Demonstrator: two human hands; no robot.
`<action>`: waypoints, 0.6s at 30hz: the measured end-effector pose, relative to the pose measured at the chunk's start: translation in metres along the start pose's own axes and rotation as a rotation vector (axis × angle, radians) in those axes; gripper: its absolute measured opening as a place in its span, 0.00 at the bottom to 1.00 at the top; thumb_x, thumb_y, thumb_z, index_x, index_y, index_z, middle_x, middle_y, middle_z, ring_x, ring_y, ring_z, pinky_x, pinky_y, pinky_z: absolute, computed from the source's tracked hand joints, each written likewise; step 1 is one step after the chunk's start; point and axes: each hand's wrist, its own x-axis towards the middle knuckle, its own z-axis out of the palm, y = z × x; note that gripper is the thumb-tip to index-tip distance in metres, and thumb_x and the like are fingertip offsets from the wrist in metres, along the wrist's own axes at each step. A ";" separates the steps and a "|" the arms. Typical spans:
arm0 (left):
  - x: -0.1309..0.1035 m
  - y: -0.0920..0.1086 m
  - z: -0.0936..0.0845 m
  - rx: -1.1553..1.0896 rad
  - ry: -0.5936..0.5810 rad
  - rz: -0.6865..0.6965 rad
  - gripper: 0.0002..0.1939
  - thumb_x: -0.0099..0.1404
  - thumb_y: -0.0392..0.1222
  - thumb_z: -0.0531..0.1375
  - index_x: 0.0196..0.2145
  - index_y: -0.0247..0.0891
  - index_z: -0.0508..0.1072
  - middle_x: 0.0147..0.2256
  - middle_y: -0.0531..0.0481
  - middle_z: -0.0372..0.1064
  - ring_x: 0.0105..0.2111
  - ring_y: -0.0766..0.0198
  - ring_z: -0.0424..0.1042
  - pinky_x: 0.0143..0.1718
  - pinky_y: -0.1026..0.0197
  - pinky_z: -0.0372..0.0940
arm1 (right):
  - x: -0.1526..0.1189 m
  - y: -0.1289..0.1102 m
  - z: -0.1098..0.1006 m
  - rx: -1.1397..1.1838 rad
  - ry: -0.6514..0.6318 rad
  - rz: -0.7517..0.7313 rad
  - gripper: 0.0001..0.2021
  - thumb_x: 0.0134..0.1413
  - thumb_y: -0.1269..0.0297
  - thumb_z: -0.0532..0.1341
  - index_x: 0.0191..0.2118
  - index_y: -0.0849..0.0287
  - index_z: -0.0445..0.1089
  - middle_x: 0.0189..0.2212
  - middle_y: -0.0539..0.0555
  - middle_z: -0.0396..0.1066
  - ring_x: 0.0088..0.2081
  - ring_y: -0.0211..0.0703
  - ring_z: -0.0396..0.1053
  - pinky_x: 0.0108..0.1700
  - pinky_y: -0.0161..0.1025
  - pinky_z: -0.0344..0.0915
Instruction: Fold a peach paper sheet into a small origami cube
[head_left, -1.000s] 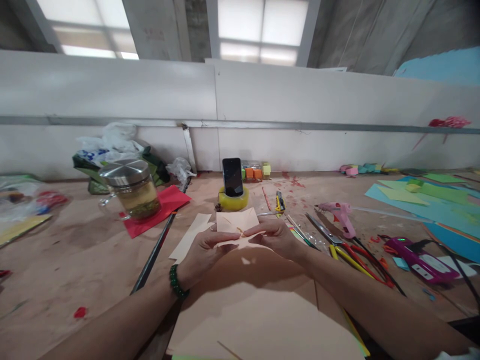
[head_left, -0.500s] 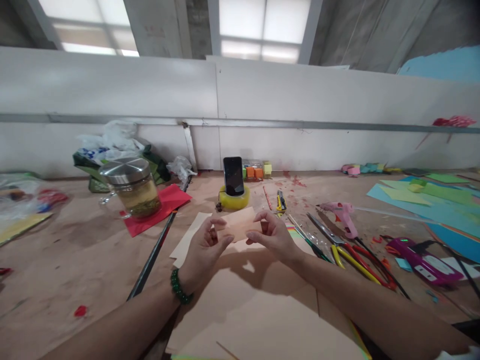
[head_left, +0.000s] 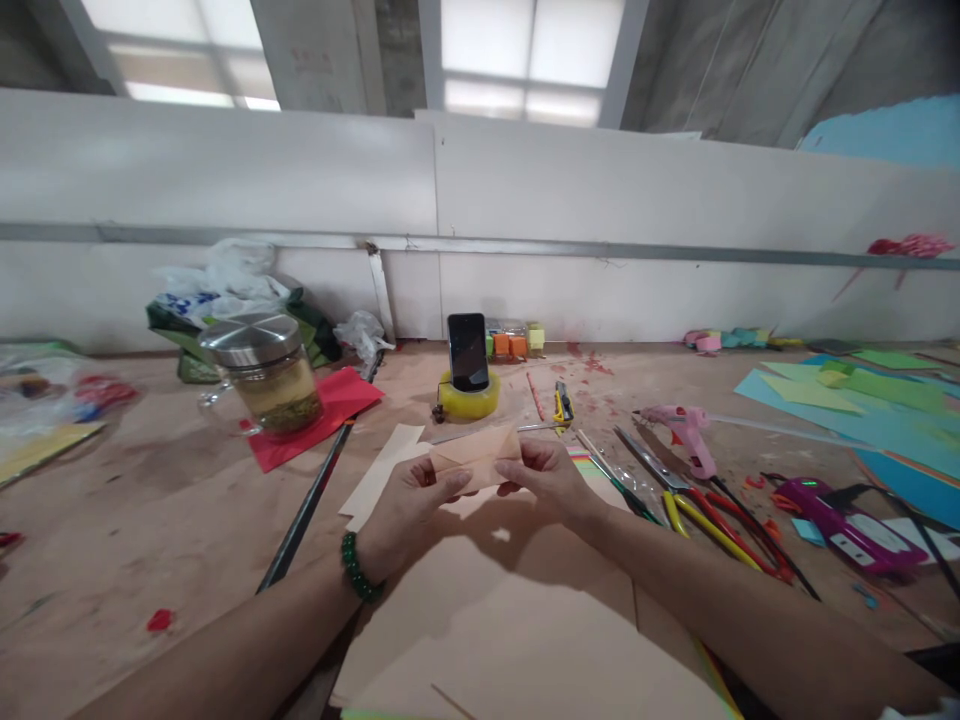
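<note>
Folded paper [head_left: 475,458] between your two hands
Your left hand [head_left: 412,500] pinches one end; your right hand [head_left: 551,480] pinches the other

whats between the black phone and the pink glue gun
In the head view, a thin red strip and a yellow-and-black utility knife lie between the phone and the glue gun.

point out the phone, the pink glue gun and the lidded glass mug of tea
phone [head_left: 468,352]: head view, middle of its dark screen
pink glue gun [head_left: 700,458]: head view, its handle
lidded glass mug [head_left: 279,392]: head view, glass side below the metal lid
</note>
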 end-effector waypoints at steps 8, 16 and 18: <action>0.000 -0.001 0.000 -0.009 0.016 -0.023 0.17 0.46 0.51 0.71 0.22 0.34 0.75 0.23 0.51 0.72 0.27 0.64 0.69 0.32 0.62 0.64 | -0.002 -0.001 0.000 0.021 -0.031 0.053 0.19 0.41 0.53 0.71 0.37 0.61 0.75 0.31 0.51 0.75 0.28 0.36 0.71 0.29 0.33 0.72; -0.001 0.000 0.002 -0.040 -0.046 -0.067 0.18 0.47 0.53 0.70 0.26 0.33 0.78 0.27 0.48 0.74 0.30 0.61 0.71 0.39 0.58 0.68 | -0.004 -0.007 0.000 0.033 -0.021 0.076 0.11 0.39 0.61 0.69 0.31 0.62 0.74 0.24 0.49 0.73 0.24 0.34 0.68 0.25 0.31 0.69; -0.001 -0.001 0.002 -0.021 -0.058 -0.055 0.17 0.48 0.53 0.69 0.26 0.33 0.78 0.27 0.48 0.74 0.30 0.61 0.72 0.40 0.57 0.68 | -0.004 -0.007 0.000 0.034 -0.014 0.096 0.11 0.39 0.63 0.69 0.30 0.62 0.73 0.22 0.48 0.73 0.22 0.34 0.68 0.24 0.31 0.69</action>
